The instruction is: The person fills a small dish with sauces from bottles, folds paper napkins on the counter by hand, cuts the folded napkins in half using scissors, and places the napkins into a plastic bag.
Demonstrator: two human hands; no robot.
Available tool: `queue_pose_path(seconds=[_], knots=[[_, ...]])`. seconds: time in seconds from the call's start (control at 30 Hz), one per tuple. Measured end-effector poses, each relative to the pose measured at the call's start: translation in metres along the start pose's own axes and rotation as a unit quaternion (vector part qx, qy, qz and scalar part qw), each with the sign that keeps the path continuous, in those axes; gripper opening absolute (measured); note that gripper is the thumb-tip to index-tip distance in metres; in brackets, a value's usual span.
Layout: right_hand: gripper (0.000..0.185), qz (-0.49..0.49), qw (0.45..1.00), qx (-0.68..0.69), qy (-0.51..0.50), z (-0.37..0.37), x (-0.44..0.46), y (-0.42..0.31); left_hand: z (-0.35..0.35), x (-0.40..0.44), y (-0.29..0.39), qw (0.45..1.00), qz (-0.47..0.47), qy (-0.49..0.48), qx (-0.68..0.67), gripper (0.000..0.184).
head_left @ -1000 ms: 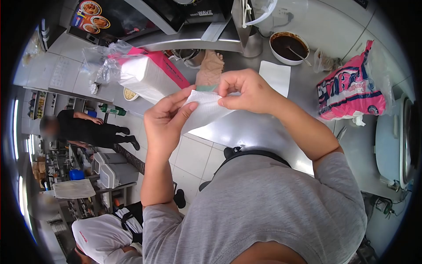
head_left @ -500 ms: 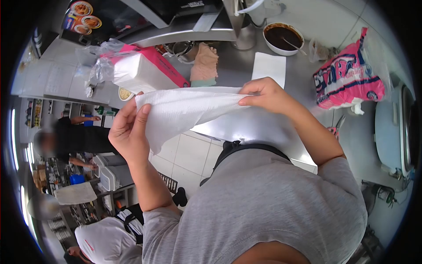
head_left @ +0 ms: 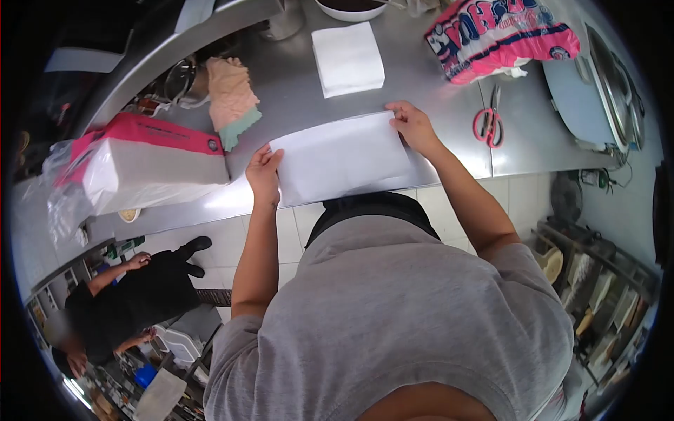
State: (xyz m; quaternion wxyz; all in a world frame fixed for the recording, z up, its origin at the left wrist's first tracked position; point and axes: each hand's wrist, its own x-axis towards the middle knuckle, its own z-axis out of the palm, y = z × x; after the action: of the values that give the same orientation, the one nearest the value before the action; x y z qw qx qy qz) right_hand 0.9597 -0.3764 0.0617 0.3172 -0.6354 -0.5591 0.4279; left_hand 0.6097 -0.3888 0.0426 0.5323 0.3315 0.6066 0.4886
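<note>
A white paper napkin (head_left: 340,158), spread into a wide rectangle, lies at the front edge of the steel counter (head_left: 288,91). My left hand (head_left: 265,168) pinches its upper left corner between thumb and fingers. At the upper right corner, my right hand (head_left: 414,128) holds it the same way. Beyond it sits a neat stack of white napkins (head_left: 348,59). To the left are a crumpled peach and green cloth (head_left: 230,98) and a pink and white pack of napkins (head_left: 154,165) in torn clear plastic.
Red-handled scissors (head_left: 488,126) lie right of my right hand, below a pink printed bag (head_left: 502,38). A bowl of dark sauce (head_left: 351,8) stands at the back. A large lidded appliance (head_left: 583,91) is at the right. A person in black (head_left: 140,302) is at the lower left.
The napkin, first folded and bunched in my hands, was stretched out in the air and is now lowered flat over the counter edge. The view has tilted and shifted right.
</note>
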Motion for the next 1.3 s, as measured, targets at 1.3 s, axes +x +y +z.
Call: queue_pose_path(seconds=[1.3], knots=[[0.014, -0.138, 0.988, -0.064, -0.016, 0.009, 0.111, -0.099, 0.106, 0.013, 0.075, 0.949, 0.126, -0.197, 0.212, 0.044]])
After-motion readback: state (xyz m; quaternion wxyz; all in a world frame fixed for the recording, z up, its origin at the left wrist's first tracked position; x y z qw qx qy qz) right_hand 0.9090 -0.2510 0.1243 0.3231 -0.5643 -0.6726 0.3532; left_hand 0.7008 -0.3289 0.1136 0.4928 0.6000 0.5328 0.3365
